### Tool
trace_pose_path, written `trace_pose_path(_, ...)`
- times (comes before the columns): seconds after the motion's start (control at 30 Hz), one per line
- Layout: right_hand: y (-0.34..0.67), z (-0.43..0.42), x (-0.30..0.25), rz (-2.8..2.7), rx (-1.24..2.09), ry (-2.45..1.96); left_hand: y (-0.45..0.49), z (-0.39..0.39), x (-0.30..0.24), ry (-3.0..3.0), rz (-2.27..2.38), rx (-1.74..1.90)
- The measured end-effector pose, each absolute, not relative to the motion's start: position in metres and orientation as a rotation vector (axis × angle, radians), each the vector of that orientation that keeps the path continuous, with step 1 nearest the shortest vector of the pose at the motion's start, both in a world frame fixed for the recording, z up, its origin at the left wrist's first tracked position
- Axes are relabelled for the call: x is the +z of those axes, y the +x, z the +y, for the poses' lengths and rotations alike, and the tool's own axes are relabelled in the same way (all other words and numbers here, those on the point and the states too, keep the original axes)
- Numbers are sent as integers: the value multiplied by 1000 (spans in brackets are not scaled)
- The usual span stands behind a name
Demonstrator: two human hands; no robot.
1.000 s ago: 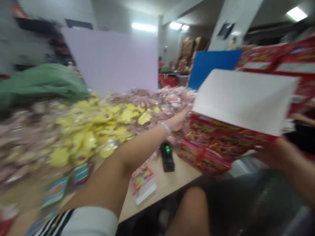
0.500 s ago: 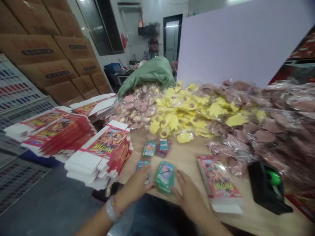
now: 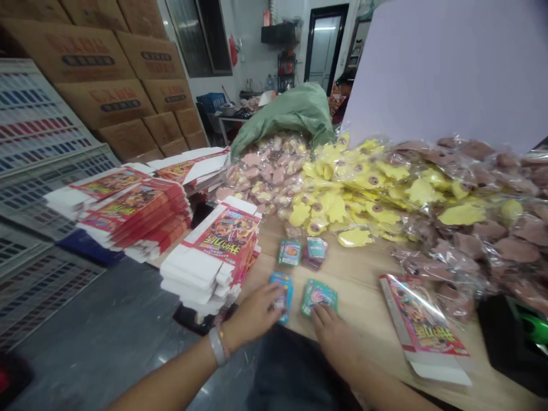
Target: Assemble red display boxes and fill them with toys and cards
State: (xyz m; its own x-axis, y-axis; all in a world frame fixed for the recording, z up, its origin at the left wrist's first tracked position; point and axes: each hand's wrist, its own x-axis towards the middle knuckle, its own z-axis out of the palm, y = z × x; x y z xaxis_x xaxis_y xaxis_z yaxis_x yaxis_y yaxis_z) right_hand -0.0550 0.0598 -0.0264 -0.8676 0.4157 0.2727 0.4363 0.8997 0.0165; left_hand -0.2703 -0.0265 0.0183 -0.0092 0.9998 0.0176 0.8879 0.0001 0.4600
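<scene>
My left hand (image 3: 252, 314) lies open on the table's near edge, its fingertips against a small stack of blue printed cards (image 3: 281, 297). My right hand (image 3: 334, 337) rests with its fingertips on the lower edge of a stack of green cards (image 3: 318, 297). Two more small card stacks (image 3: 289, 252) (image 3: 315, 252) sit just beyond them. To the right lies a flattened red printed carton (image 3: 423, 325) in clear film. A pile of flat carton blanks (image 3: 214, 257) stands left of my left hand.
Heaps of bagged yellow (image 3: 355, 194), pink (image 3: 265, 171) and brown (image 3: 483, 228) shaped items cover the wooden table's (image 3: 363, 274) far side. A black tape dispenser (image 3: 514, 342) sits at right. More carton stacks (image 3: 128, 205), plastic crates (image 3: 38, 137) and cardboard boxes (image 3: 98, 80) stand at left.
The view has swung left from the red cartons and white flap. My raised hands have come down to the table, and the earlier held carton no longer shows in them.
</scene>
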Motion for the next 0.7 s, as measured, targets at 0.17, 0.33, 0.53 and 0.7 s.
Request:
trace_pose_path(0.17,-59,59,-10,-2984,86,-751,-290,-4,-1,1529,2279,667)
trace_pose_path(0.33,-59,61,-7,-3010,82,-694,-296,0,-10,1393,2358,788)
trace_pose_path(0.53,-57,63,-9,-2990,87,-679,-319,12,-4,1403,2404,779)
trace_pose_path(0.7,-58,58,-16,-2958,69,-762,-316,9,8,1551,2321,669)
